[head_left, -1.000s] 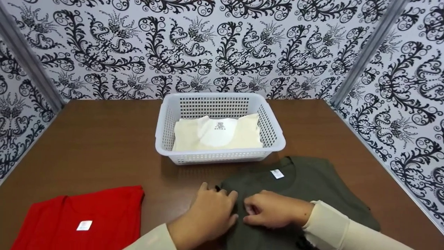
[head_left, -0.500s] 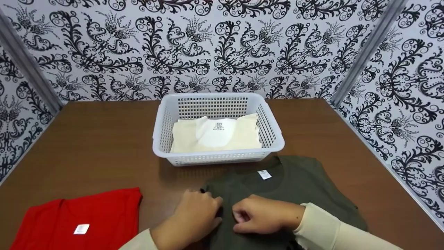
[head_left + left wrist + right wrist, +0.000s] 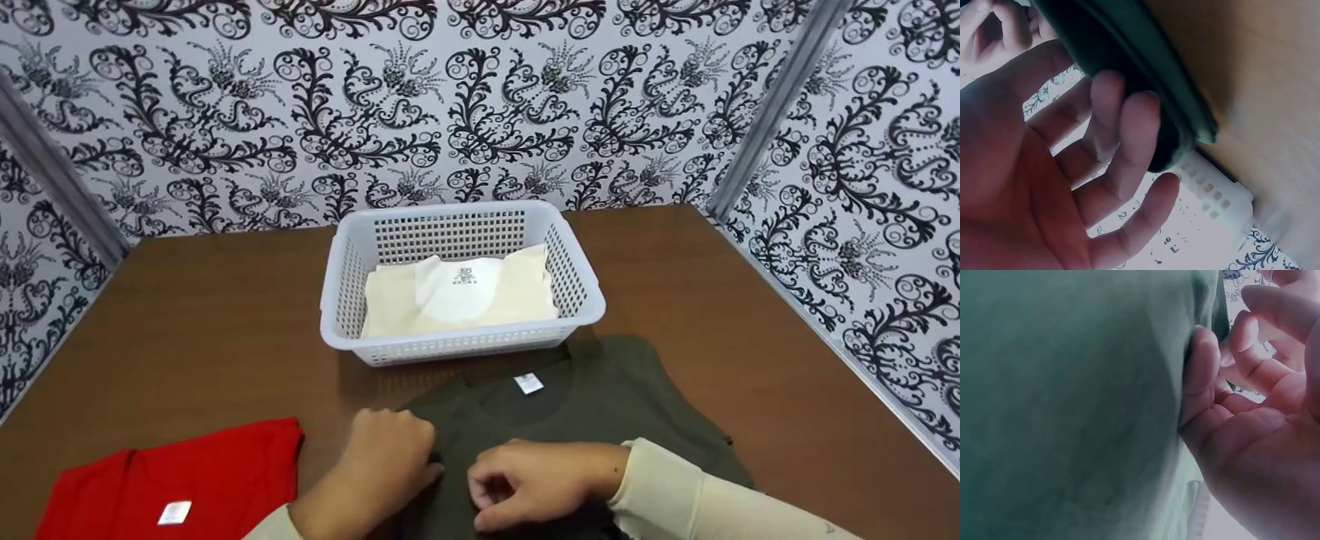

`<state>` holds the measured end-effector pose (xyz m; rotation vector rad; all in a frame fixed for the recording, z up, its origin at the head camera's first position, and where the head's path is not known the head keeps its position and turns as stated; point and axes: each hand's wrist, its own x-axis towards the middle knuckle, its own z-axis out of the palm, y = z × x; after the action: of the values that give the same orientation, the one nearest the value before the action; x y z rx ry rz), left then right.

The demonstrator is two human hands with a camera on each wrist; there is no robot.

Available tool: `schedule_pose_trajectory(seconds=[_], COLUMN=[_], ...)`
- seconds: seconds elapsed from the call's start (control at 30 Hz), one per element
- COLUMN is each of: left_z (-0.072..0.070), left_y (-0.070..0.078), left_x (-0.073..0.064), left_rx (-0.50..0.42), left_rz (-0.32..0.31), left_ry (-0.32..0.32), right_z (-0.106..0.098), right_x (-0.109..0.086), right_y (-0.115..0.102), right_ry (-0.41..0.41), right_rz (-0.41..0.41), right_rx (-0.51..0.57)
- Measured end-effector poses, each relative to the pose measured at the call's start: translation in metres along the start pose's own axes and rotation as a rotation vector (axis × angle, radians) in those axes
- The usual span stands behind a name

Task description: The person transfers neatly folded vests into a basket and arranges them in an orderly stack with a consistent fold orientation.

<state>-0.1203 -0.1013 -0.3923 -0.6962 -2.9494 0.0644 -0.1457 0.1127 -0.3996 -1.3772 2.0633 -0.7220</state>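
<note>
The dark green T-shirt [image 3: 577,405], with a small white neck label, lies on the brown table in front of the basket. My left hand [image 3: 382,457] grips its left edge; in the left wrist view the curled fingers [image 3: 1140,121] meet the folded green cloth. On the middle of the shirt rests my right hand [image 3: 532,480], its fingers loosely bent and thumb apart from them. In the right wrist view one fingertip [image 3: 1203,354] of that hand touches the cloth, with no fold visible between finger and thumb.
A white plastic basket [image 3: 465,345] stands behind the shirt, holding a folded cream garment [image 3: 525,292]. To the left lies a folded red garment [image 3: 232,465] with a white label. Patterned walls [image 3: 480,112] enclose the back and sides.
The green shirt has slid left along the table, and both hands have moved left with it. The basket and red garment shift only slightly as the view moves.
</note>
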Motion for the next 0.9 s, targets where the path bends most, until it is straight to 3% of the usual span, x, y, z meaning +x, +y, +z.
schedule_pose_trajectory(seconds=[0.27, 0.47, 0.63, 0.8, 0.9], left_z=[-0.001, 0.0, -0.002, -0.003, -0.002], left_y=[-0.007, -0.007, -0.01, -0.015, -0.018], left_x=[0.006, 0.008, 0.009, 0.009, 0.008], left_rx=[-0.012, -0.02, -0.084, -0.171, -0.211], left_rz=[-0.029, -0.024, -0.033, -0.052, -0.057], left_ry=[-0.048, -0.039, -0.134, -0.228, -0.249], right_z=[-0.001, -0.007, -0.014, -0.028, -0.037], right_x=[0.008, -0.007, -0.031, -0.051, -0.059], right_y=[0.0, 0.0, 0.011, 0.027, 0.038], right_ry=[-0.044, -0.045, 0.099, 0.205, 0.307], right_rz=[-0.03, -0.079, -0.079, -0.014, 0.044], right_rx=[-0.032, -0.021, -0.071, -0.067, -0.097])
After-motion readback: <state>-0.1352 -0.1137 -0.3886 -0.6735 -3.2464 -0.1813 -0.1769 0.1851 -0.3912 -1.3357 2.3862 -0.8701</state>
